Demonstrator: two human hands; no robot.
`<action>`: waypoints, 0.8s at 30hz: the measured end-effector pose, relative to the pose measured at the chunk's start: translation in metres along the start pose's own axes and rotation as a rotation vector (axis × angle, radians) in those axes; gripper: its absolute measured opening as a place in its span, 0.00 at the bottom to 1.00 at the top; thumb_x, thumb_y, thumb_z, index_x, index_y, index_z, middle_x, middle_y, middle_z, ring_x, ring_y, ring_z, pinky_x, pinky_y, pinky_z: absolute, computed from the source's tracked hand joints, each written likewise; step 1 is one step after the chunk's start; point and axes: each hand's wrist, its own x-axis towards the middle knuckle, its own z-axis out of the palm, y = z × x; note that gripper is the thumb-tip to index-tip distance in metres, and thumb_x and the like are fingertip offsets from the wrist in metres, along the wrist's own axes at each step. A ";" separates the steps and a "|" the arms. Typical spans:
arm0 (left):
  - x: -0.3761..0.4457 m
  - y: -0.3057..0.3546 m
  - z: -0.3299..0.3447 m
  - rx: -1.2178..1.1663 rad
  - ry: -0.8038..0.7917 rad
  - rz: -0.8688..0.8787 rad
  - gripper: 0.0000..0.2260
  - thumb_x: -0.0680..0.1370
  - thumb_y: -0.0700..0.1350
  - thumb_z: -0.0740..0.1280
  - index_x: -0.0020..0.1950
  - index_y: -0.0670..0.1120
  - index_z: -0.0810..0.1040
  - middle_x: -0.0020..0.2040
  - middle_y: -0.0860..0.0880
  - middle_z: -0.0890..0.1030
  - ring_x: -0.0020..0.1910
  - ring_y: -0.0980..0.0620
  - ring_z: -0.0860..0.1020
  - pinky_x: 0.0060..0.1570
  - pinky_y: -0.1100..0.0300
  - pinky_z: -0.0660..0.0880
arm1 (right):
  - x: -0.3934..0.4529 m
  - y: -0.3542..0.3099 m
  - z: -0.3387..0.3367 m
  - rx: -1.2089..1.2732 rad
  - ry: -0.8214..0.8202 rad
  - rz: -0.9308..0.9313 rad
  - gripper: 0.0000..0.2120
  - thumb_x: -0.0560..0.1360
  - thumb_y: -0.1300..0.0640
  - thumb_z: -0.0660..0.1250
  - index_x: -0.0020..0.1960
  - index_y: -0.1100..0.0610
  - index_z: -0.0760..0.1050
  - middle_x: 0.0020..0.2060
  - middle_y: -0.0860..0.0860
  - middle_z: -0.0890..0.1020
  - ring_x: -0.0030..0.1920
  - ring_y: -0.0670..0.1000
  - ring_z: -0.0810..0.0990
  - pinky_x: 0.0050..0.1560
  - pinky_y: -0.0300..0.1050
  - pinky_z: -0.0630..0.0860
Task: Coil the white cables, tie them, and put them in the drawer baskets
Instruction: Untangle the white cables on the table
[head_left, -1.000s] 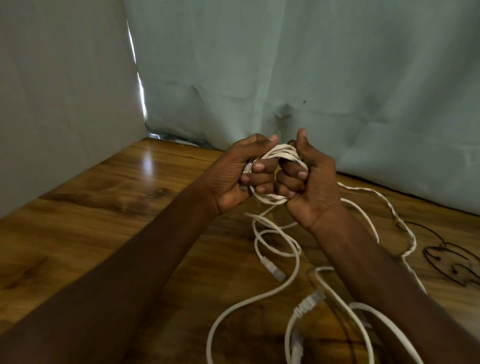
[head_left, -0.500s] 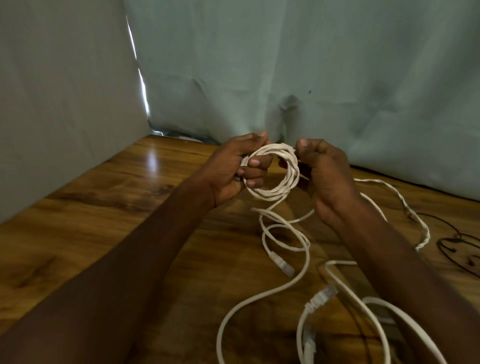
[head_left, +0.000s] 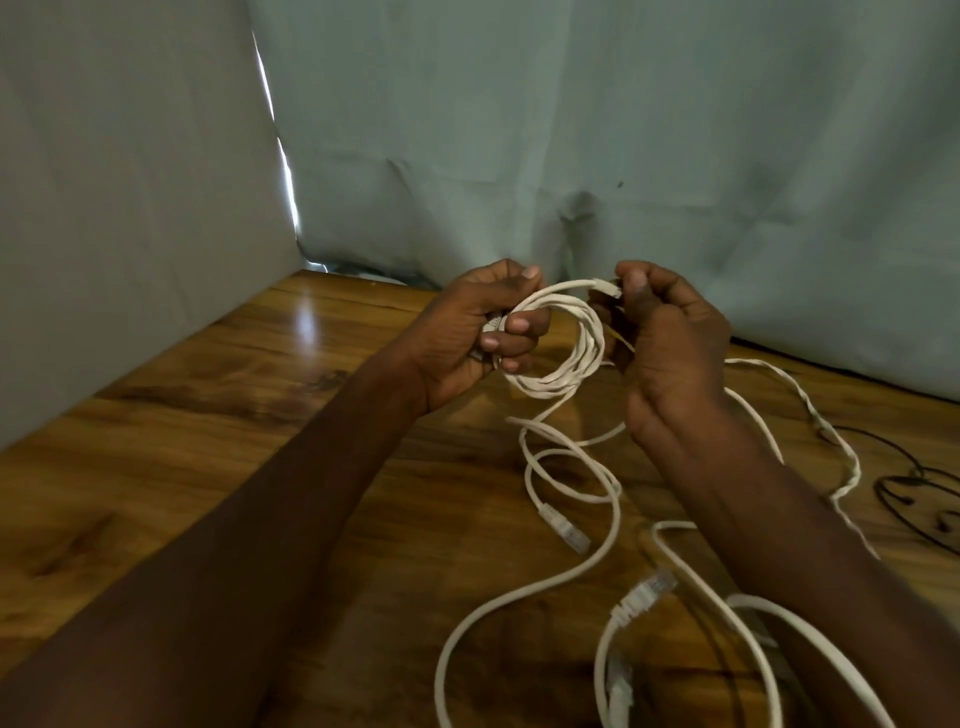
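Your left hand (head_left: 470, 338) grips small coil (head_left: 558, 343) above table (head_left: 260, 415); right hand (head_left: 670, 343) pinches its plug end (head_left: 605, 286) — coil wound, not tied. Loose white cables (head_left: 571, 519) lie uncoiled on table — most of task left; drawer baskets not in view

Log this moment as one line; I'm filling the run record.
step: coiling | left hand: holds white cable coil | right hand: pinches plug end | loose white cables: on table | tie: not done

Loose white cables (head_left: 613, 525) run off bottom edge; black wire (head_left: 904, 483) cut off at right edge.
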 end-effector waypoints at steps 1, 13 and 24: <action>0.000 0.001 0.001 0.011 0.001 0.000 0.14 0.87 0.43 0.54 0.42 0.47 0.67 0.31 0.51 0.67 0.21 0.60 0.60 0.26 0.63 0.61 | 0.000 0.000 0.000 0.002 0.013 0.008 0.06 0.81 0.62 0.68 0.50 0.57 0.84 0.40 0.52 0.85 0.37 0.48 0.85 0.34 0.40 0.79; 0.005 0.005 -0.012 -0.058 0.228 0.168 0.13 0.87 0.42 0.56 0.42 0.46 0.67 0.29 0.52 0.66 0.19 0.61 0.60 0.22 0.66 0.63 | -0.006 0.005 0.004 -0.544 -0.346 -0.325 0.16 0.85 0.51 0.60 0.55 0.55 0.85 0.43 0.52 0.87 0.46 0.54 0.86 0.54 0.60 0.82; 0.009 -0.005 -0.002 0.265 0.239 0.076 0.17 0.87 0.50 0.55 0.54 0.38 0.76 0.28 0.49 0.72 0.30 0.51 0.72 0.35 0.58 0.71 | -0.004 0.013 0.007 -0.313 -0.332 -0.186 0.13 0.87 0.62 0.57 0.56 0.66 0.79 0.30 0.49 0.78 0.31 0.46 0.75 0.38 0.41 0.74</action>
